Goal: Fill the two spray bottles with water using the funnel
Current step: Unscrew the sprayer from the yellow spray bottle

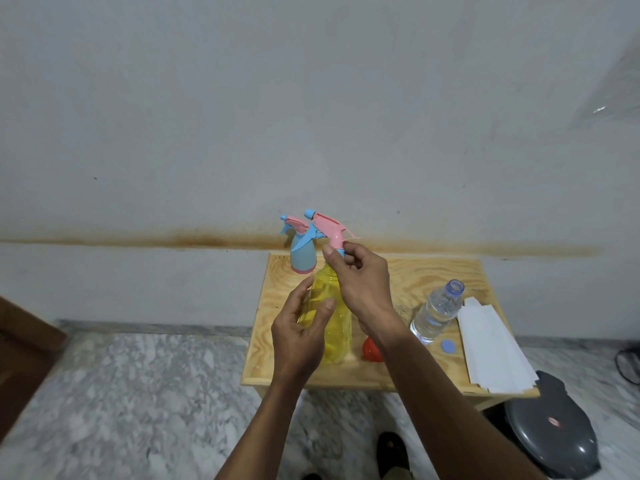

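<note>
A yellow spray bottle [337,327] stands on the small wooden table [408,275], its pink trigger head [329,230] on top. My right hand [360,282] pinches the blue collar under that head. My left hand [301,334] curls around the bottle's left side, fingers apart, touching or nearly touching it. A smaller blue spray bottle [302,254] with a pink-and-blue head stands behind at the table's far left. The red funnel [371,349] lies on the table, partly hidden by my right forearm. An uncapped clear water bottle [437,311] stands to the right, its blue cap [447,347] beside it.
White paper sheets [491,348] lie along the table's right edge. A dark grey bin lid [554,434] sits on the floor at lower right. The wall rises just behind the table. Marble floor [138,393] spreads to the left, with a brown wooden piece [24,358] at far left.
</note>
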A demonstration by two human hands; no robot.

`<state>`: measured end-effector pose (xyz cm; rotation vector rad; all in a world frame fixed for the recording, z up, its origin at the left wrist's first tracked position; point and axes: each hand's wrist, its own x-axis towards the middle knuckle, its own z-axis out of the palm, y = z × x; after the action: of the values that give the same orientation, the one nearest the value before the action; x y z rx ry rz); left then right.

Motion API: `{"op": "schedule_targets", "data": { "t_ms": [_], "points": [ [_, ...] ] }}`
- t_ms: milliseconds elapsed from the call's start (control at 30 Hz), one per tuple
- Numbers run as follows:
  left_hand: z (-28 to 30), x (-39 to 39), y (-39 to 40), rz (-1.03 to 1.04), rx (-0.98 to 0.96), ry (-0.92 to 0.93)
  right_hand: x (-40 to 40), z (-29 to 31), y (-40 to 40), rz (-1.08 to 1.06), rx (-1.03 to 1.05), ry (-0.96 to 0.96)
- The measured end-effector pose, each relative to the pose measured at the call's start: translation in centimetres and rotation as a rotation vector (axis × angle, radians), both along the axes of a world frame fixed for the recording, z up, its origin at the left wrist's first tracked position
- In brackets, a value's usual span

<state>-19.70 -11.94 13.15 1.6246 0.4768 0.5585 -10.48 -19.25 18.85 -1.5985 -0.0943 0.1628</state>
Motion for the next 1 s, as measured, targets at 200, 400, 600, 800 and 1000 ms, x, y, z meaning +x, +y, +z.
{"op": "schedule_targets", "data": {
  "t_ms": [200,400,600,800,1000],
  "points": [
    [-0.6,-0.2,0.6,-0.048,0.022,0.041,0.3,0.5,0.0,-0.007,-0.008,-0.036],
    [-2.6,-0.9,2.0,-0.088,0.058,0.120,1.5,2.5,-0.8,-0.099,0.113,-0.089],
    [-6.0,-1.1,3.9,-0.028,0.057,0.210,4.5,3.3,-3.4,-0.305,0.273,-0.126],
    [-7.9,0.6,4.6,0.096,-0.001,0.270,7.2,-5.2,-4.5,-0.395,-0.086,0.058],
    [-10.0,2.9,4.8,0.135,-0.001,0.330,6.5,-14.5,-2.9,-0.103,-0.547,0.226]
  ]
}}
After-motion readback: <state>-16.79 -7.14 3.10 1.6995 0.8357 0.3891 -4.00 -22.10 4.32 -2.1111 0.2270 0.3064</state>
